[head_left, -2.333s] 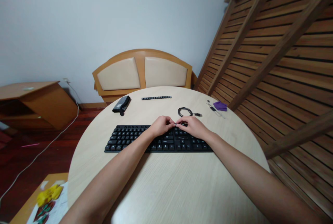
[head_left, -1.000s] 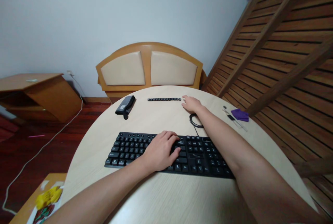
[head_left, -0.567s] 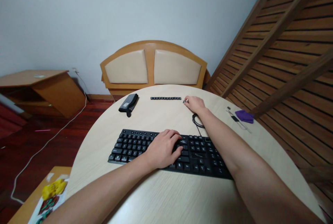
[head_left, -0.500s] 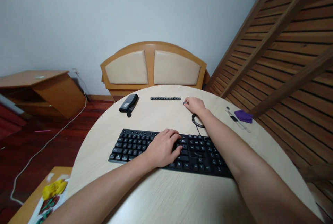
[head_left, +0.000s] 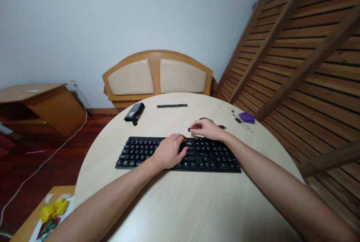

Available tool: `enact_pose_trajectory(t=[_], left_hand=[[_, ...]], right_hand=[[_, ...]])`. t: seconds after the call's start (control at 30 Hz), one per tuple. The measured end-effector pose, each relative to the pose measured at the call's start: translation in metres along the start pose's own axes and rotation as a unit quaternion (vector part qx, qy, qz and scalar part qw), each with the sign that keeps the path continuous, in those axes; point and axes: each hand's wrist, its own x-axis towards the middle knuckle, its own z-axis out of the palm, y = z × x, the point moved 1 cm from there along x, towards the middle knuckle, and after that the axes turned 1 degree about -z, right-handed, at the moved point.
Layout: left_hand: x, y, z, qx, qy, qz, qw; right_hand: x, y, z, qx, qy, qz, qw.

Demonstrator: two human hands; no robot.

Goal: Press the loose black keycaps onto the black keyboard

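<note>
A black keyboard point(head_left: 219, 159) lies across the round table. Over its middle keys rests my left hand point(head_left: 170, 150), fingers apart and holding nothing. My right hand point(head_left: 206, 128) is just beyond the keyboard's far edge, its thumb and fingers pinching a small black keycap point(head_left: 189, 130). Farther back, several more keycaps point(head_left: 172, 105) stand in a straight row. Part of the keyboard's cable is hidden behind my right hand, and its plug point(head_left: 222, 127) shows to the right.
At the table's point(head_left: 135, 200) far left lies a dark grey pouch point(head_left: 134, 111). A purple cloth point(head_left: 247, 117) and a thin tool point(head_left: 239, 121) with a pale cord lie at the right. Beyond stand a padded headboard point(head_left: 182, 77) and a slatted wooden panel point(head_left: 295, 54).
My right hand has come back from beside the keycap row toward the keyboard, with the keycap in its fingers. My left hand stays on the keyboard. The whole view has shifted slightly.
</note>
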Motion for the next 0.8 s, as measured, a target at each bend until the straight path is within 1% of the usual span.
enact_pose_trajectory(t=[0.07,0.2,0.53,0.8], left_hand=[[-0.001,0.001,0.000,0.006,-0.001,-0.012,1.000],[-0.002,0.001,-0.001,0.015,-0.003,-0.014,1.000],[-0.003,-0.003,0.001,0.014,0.000,-0.009,1.000],[-0.003,-0.003,0.000,0.011,0.000,-0.005,1.000]], right_hand=[[-0.010,-0.001,0.008,0.036,-0.014,-0.005,0.999],[-0.022,-0.002,0.017,0.031,-0.013,-0.004,0.999],[-0.020,0.004,0.017,0.012,-0.012,0.007,1.000],[-0.022,0.000,0.017,-0.006,-0.017,0.020,1.000]])
